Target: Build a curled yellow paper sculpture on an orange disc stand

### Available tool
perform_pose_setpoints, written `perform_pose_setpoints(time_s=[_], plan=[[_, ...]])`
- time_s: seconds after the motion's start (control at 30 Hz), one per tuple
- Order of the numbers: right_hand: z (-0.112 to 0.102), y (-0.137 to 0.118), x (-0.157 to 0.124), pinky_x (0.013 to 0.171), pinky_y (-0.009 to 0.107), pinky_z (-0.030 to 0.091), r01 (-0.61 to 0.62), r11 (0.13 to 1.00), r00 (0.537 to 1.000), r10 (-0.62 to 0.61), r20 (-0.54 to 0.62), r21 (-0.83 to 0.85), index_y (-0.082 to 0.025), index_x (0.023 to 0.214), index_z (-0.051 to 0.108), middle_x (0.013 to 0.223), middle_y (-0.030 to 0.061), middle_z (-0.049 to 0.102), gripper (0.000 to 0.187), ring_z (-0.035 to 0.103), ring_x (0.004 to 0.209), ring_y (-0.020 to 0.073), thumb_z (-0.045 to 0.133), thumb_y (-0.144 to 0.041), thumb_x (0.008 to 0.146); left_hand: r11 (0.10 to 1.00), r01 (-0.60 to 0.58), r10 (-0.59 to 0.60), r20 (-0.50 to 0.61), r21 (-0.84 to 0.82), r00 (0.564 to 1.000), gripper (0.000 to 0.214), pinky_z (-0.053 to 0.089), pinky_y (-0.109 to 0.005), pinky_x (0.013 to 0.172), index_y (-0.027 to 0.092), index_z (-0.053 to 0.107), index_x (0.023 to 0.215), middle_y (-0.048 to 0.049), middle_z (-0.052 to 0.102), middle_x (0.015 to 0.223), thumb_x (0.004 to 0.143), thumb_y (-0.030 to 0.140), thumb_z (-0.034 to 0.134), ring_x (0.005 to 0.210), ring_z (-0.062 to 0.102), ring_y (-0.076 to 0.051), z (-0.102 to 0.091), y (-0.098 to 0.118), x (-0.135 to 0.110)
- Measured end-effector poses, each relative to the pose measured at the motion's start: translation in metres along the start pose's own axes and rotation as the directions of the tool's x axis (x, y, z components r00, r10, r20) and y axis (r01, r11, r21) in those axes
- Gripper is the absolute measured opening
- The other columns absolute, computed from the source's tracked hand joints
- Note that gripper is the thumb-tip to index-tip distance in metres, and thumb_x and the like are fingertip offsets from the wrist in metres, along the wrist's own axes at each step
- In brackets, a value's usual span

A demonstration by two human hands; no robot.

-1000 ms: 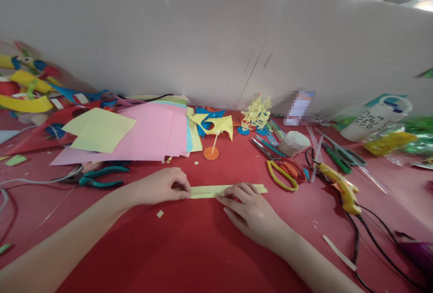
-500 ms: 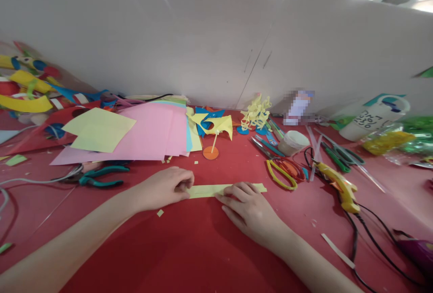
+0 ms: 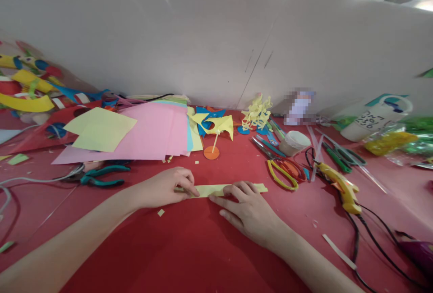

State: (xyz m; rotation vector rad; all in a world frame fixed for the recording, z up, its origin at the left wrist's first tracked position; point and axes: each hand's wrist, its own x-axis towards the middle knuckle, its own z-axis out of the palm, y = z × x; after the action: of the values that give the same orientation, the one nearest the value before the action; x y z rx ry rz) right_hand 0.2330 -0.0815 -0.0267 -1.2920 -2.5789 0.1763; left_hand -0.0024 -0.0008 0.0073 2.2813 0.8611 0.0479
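Note:
A narrow pale-yellow paper strip (image 3: 209,190) lies crosswise on the red tabletop, and a fold seems to run along it. My left hand (image 3: 169,187) grips the strip's left end, its thumb low and its index finger pressing on top. Further along, my right hand (image 3: 248,209) rests on the strip with fingers stretched and spread, its index finger pointing left at the lower edge. The strip's right tip sticks out beyond those fingers. A small yellow paper scrap (image 3: 161,212) lies below my left hand.
Behind my hands stand a yellow paper piece on an orange base (image 3: 211,153) and stacked pink paper (image 3: 152,130). Teal-handled pliers (image 3: 103,176) lie left. To the right are scissors (image 3: 283,175), a white tub (image 3: 295,143) and a yellow glue gun (image 3: 338,185) with black cable.
My left index finger has straightened and slid right over the strip. My right index finger has reached slightly further left. The strip stays nearly in place.

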Motion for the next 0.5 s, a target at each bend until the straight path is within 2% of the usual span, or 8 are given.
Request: perform_pose_setpoints(time_s=[0.13,0.23,0.33,0.5], plan=[[0.002,-0.007,0.004,0.083,0.038,0.038,-0.010,1.000,0.999,0.009,-0.036,-0.024,-0.029,0.114,0.056,0.097,0.0037,0.060,0.027,0.051,0.089,0.0194,0.046,-0.031,0.089,1.000,-0.006,0.006,0.005,0.000,1.000,0.021,0.040,-0.023,0.069,0.028,0.071,0.087,-0.0018,0.057,0.085,0.080,0.024,0.052,0.079,0.055,-0.014,0.003,-0.006,0.000],[0.005,-0.011,0.006,0.086,0.037,0.036,0.022,1.000,0.999,-0.022,-0.037,0.002,-0.024,0.118,0.052,0.103,0.0043,0.060,0.031,0.051,0.093,0.0186,0.047,-0.031,0.089,1.000,-0.024,0.024,-0.007,0.003,1.000,0.020,0.040,-0.022,0.068,0.029,0.071,0.088,-0.0014,0.057,0.084,0.081,0.027,0.052,0.078,0.055,-0.014,0.005,-0.009,0.001],[0.006,-0.014,0.008,0.085,0.038,0.036,0.028,1.000,1.000,-0.028,-0.015,0.006,-0.025,0.121,0.049,0.106,0.0041,0.061,0.033,0.051,0.093,0.0191,0.045,-0.031,0.089,0.999,-0.036,0.036,-0.032,0.006,0.999,0.019,0.040,-0.022,0.067,0.029,0.071,0.087,-0.0012,0.057,0.083,0.081,0.028,0.053,0.076,0.055,-0.014,0.005,-0.009,0.001],[0.006,-0.015,0.013,0.082,0.038,0.039,0.023,1.000,0.999,-0.023,-0.034,-0.011,-0.024,0.112,0.057,0.099,0.0045,0.063,0.026,0.053,0.087,0.0193,0.045,-0.026,0.089,0.998,-0.027,0.023,-0.058,-0.062,0.998,0.019,0.042,-0.023,0.069,0.026,0.070,0.091,-0.0020,0.063,0.084,0.081,0.030,0.054,0.076,0.058,-0.014,0.006,-0.010,-0.007]])
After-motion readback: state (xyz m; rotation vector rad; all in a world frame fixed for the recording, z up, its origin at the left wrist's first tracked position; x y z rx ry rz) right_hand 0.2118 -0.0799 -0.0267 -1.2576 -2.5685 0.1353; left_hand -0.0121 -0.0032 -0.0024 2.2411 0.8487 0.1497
